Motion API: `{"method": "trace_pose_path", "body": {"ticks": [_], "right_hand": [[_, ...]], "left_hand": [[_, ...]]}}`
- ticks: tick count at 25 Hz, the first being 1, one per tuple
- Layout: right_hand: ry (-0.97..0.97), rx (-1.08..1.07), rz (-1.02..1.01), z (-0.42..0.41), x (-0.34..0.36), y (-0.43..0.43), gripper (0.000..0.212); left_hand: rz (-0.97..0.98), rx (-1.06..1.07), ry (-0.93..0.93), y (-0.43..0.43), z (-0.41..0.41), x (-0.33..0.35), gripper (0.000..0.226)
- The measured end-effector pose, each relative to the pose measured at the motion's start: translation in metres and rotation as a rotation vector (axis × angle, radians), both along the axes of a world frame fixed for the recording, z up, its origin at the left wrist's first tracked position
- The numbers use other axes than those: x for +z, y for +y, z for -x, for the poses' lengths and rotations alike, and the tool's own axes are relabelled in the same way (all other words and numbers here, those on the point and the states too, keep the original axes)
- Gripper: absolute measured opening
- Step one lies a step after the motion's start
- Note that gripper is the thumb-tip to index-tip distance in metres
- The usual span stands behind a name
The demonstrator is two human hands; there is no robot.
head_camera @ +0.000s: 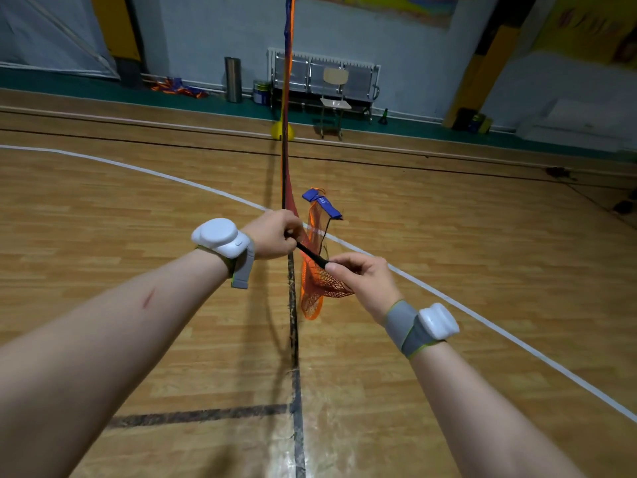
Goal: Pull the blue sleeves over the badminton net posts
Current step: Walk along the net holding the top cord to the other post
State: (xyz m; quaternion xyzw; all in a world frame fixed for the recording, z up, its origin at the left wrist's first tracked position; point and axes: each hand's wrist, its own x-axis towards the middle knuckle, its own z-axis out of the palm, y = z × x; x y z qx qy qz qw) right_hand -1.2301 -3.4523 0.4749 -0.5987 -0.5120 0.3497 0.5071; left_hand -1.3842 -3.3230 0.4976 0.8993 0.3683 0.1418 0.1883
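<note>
Left hand (275,234) grips and right hand (362,277) pinches a thin black rod (312,252) slanting down-right between them; the blue sleeve (322,204) beyond slants likewise, above the bunched orange net (315,291).

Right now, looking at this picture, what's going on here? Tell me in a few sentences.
A person stands on a gym's wooden floor, working on one end of a badminton net. The left hand grips a thin black post and the right hand pinches its near end. The orange net hangs bunched beneath it. The blue sleeve dangles loose beyond the hands, not yet pulled over the post. The net stretches away toward a yellow base near the far wall.
</note>
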Motion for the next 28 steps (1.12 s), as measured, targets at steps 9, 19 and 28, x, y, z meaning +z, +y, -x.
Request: {"method": "trace_pose_path", "body": {"ticks": [9,19,28], "right_hand": [[-0.063,-0.005,0.005,0.009,-0.013,-0.037,0.015],[-0.231,0.044,0.102,0.012,-0.031,-0.030,0.011],[-0.135,0.083,0.127,0.008,-0.049,-0.035,0.020]], "left_hand": [[-0.052,-0.189,-0.006,-0.050,-0.004,-0.014,0.032],[-0.065,-0.131,0.065,-0.064,0.019,0.002,0.009],[-0.106,-0.021,0.033,-0.066,0.041,0.026,0.006]]}}
